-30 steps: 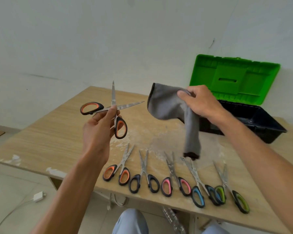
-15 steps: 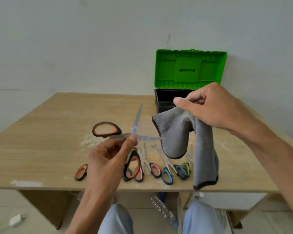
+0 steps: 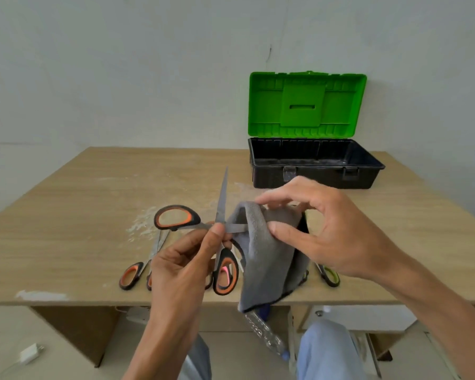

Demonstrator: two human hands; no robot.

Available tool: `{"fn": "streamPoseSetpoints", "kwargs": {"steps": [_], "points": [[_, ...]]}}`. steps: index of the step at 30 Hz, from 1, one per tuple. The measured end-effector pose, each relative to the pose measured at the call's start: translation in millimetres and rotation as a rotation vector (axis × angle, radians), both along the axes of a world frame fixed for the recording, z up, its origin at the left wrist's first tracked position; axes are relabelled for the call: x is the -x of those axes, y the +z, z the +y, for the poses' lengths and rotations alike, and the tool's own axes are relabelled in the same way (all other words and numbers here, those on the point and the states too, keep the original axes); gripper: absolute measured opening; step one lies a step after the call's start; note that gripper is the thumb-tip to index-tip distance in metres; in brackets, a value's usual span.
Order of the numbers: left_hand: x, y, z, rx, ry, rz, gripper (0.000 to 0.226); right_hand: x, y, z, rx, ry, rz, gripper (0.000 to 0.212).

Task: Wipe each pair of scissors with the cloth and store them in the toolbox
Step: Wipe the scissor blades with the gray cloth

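Note:
My left hand (image 3: 184,267) pinches a pair of orange-and-black scissors (image 3: 177,218) at the pivot; the blades are spread wide, one pointing up, the other running right into the cloth. My right hand (image 3: 313,226) holds the grey cloth (image 3: 269,256) wrapped round that right-pointing blade, thumb on the near side, fingers over the top. The toolbox (image 3: 313,165) stands at the back right of the table, black tub showing nothing inside, green lid upright. More scissors lie along the table's near edge: an orange pair (image 3: 137,270) at left, a green pair (image 3: 329,275) at right; others are hidden behind my hands and the cloth.
The wooden table (image 3: 80,204) has whitish scuffs near its middle and front edge. A white wall rises behind it. Under the table lie a plastic bottle (image 3: 266,333) and, at far left on the floor, a white charger (image 3: 30,352).
The view has tilted and moved closer. My right hand has brought the cloth left onto one scissor blade and closed it round the blade; my left hand keeps its hold on the open scissors.

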State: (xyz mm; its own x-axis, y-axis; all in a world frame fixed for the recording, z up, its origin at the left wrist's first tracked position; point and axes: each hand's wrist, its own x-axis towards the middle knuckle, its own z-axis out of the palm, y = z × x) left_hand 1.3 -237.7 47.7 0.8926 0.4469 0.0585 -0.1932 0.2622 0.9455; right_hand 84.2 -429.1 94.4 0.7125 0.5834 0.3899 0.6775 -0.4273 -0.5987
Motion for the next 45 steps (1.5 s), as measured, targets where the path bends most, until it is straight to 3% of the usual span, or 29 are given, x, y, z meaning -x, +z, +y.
{"fn": "streamPoseSetpoints", "kwargs": {"steps": [7,14,17,22,25,29,33,36,38,42,45], "points": [[2,7,1,-0.102,-0.060,-0.071,0.020,-4,-10,-2,-0.055,0.070,0.094,0.030],[9,11,2,-0.228,-0.080,-0.071,0.018,0,-5,-7,-0.100,-0.011,-0.037,0.027],[10,14,-2,-0.237,-0.087,-0.092,0.014,5,-4,-4,-0.020,-0.037,-0.028,0.032],[12,12,-1,-0.178,-0.083,-0.079,0.021,10,1,-13,0.096,0.103,0.192,0.033],[14,11,-1,-0.198,-0.091,-0.077,0.020,10,-4,-16,0.107,0.101,0.097,0.026],[14,15,-4,-0.229,-0.059,-0.106,0.015,9,-7,-17,0.024,0.072,-0.005,0.028],[10,23,-3,-0.307,-0.014,-0.163,0.013,13,-2,-13,0.008,0.013,-0.254,0.031],[8,28,-4,-0.336,-0.032,-0.198,0.014,15,2,-9,-0.007,0.006,-0.300,0.032],[7,30,-5,-0.325,-0.050,-0.192,0.015,15,5,-9,-0.001,0.027,-0.238,0.030],[7,26,-9,-0.223,-0.134,-0.123,0.019,18,13,-19,0.001,0.087,0.121,0.029],[8,21,-17,-0.146,-0.174,-0.062,0.023,24,10,-25,-0.015,0.078,0.215,0.027]]}}
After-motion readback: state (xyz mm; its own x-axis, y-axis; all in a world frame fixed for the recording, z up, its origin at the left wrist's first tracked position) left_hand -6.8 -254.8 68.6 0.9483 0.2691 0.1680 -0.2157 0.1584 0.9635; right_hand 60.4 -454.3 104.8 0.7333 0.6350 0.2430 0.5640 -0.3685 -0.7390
